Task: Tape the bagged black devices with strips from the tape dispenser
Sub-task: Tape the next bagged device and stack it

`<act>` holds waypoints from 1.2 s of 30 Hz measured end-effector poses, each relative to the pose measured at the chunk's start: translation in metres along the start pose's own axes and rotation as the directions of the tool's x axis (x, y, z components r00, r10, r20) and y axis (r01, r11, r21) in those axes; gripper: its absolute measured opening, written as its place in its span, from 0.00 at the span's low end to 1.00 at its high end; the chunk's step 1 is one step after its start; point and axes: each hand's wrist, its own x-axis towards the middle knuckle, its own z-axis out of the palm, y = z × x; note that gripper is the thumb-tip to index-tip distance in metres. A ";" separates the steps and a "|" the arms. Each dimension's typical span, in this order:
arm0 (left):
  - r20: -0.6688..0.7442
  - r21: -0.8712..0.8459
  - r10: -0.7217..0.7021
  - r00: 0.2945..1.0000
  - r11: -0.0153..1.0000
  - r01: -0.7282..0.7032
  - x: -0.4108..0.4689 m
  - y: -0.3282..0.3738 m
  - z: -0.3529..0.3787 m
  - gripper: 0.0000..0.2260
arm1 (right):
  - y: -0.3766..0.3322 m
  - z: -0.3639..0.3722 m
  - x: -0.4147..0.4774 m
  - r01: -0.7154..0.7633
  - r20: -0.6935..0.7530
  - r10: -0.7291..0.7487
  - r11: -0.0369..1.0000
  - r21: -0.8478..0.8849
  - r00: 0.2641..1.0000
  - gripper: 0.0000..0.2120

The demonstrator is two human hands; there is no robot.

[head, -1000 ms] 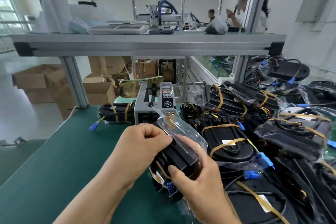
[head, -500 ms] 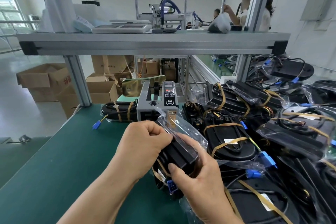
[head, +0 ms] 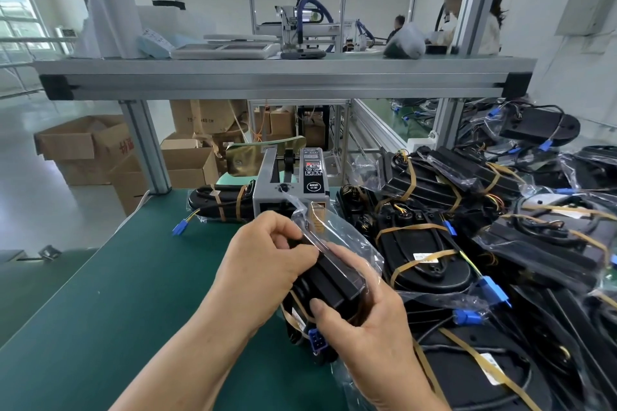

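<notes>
The green bench point(head: 100, 310) runs from the near left to the far centre. Its whole right side is covered by a heap of bagged black devices point(head: 424, 243), many of them banded with amber tape.

Both forearms come in from the near edge and meet at the middle of the bench, where they hold one bagged device point(head: 334, 280) tilted, just left of the heap. The left hand point(head: 267, 264) is knuckles-up, its fingers curled tightly over the device's far upper edge and pinching the bag's plastic there. The right hand point(head: 370, 327) cups the near right side; its thumb presses flat on the near end, and its fingers wrap underneath, out of sight.

The grey tape dispenser point(head: 290, 192) stands just beyond the hands. One taped device point(head: 217, 202) lies to its left. A blue connector point(head: 316, 342) hangs below the held device.
</notes>
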 end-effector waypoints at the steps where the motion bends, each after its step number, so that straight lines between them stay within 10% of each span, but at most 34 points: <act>1: -0.022 0.001 0.002 1.000 1.000 -0.002 0.001 -0.002 0.001 0.07 | 0.000 0.000 0.000 0.001 0.000 -0.001 1.000 -0.002 1.000 0.27; 32: 0.156 -0.013 0.056 0.986 0.998 -0.055 0.004 -0.006 -0.015 0.20 | -0.005 0.005 -0.012 0.012 0.004 -0.012 1.000 0.025 1.000 0.27; 36: -0.003 -0.145 0.014 1.000 0.989 -0.014 0.003 -0.025 -0.028 0.15 | -0.001 -0.001 -0.011 -0.005 -0.054 0.007 0.999 0.038 0.999 0.28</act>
